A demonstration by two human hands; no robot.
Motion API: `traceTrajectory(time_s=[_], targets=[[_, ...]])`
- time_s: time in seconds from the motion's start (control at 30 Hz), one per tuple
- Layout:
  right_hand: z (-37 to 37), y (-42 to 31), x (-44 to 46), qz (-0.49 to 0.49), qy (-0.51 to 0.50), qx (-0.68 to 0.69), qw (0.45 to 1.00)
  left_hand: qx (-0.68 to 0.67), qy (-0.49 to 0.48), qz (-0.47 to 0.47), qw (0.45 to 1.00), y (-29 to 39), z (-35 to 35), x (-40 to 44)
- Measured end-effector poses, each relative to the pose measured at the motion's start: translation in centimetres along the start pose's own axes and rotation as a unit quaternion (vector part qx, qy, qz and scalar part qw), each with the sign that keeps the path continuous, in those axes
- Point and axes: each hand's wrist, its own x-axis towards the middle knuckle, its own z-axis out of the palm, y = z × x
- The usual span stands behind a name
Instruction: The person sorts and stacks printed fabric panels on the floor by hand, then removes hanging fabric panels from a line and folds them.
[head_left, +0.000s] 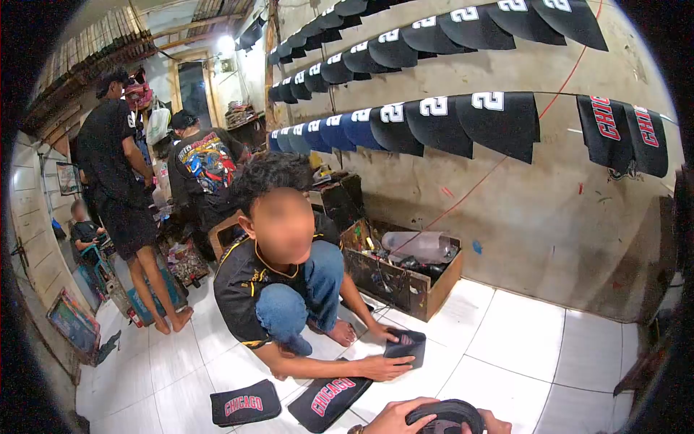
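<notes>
At the bottom edge, my left hand [397, 418] has its fingers wrapped on a rolled or curved stack of dark fabric pieces [452, 411]. My right hand [494, 422] is at the stack's right side, partly cut off by the frame edge. Facing me, a crouching person [278, 253] holds a dark piece [405, 349] in both hands just above the floor. Two black pieces with red CHICAGO lettering lie flat on the tiles, one at the left [246, 403] and one nearer the person [329, 405].
An open wooden box [426, 293] with a plastic bottle and tools stands by the wall. Rows of dark printed pieces [434, 119] hang on lines above. Other people stand [112, 159], bend over [206, 166] and sit [87, 231] at the back left.
</notes>
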Motion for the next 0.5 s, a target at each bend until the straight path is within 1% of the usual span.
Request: traceTrajectory(time_s=[0.03,0.1,0.13,0.17,0.2,0.23,0.3,0.33,0.37,0.4,0.43,0.47,0.5], targets=[[0.1,0.2,-0.1,0.003,-0.003,-0.001,1.0,-0.011,0.0,0.025,1.0,0.8,-0.1,0.5],[0.7,1.1,0.6,-0.092,0.019,-0.092,0.991,0.125,-0.002,0.127,0.984,0.0,-0.4,1.0],[0.9,1.7,1.0,-0.109,-0.029,-0.071,0.991,0.123,0.0,0.134,0.983,-0.2,-0.4,1.2],[0.7,2.0,1.3,-0.11,-0.027,-0.073,0.991,0.116,-0.053,0.077,0.989,-0.1,-0.6,1.3],[0.6,2.3,1.5,-0.104,-0.055,-0.089,0.989,0.111,-0.108,0.017,0.988,0.1,-0.9,1.4],[0.6,2.4,1.7,-0.097,-0.083,-0.104,0.986,0.111,-0.109,0.017,0.988,0.4,-1.1,1.5],[-0.3,1.0,1.5,-0.08,-0.087,-0.111,0.987,0.122,-0.114,0.02,0.986,1.7,-1.3,1.4],[-0.5,0.5,1.4,-0.099,-0.062,-0.13,0.985,0.145,-0.151,-0.012,0.978,2.8,-1.6,1.8],[-0.8,-0.2,1.6,-0.124,-0.035,-0.149,0.98,0.145,-0.151,-0.015,0.978,2.1,-1.2,1.4],[-0.8,-1.5,2.0,-0.153,0.002,-0.186,0.97,0.239,-0.098,0.083,0.962,0.7,-0.4,1.1],[-0.4,-0.4,2.3,-0.157,0.005,-0.188,0.97,0.33,-0.041,0.183,0.925,-0.7,0.3,1.1],[0.4,1.9,3.0,-0.115,-0.108,-0.207,0.965,0.2,-0.177,0.093,0.959,-1.7,0.5,1.8],[0.6,2.7,3.7,-0.069,-0.218,-0.225,0.947,0.244,-0.16,0.099,0.951,-1.9,0.9,1.9]])
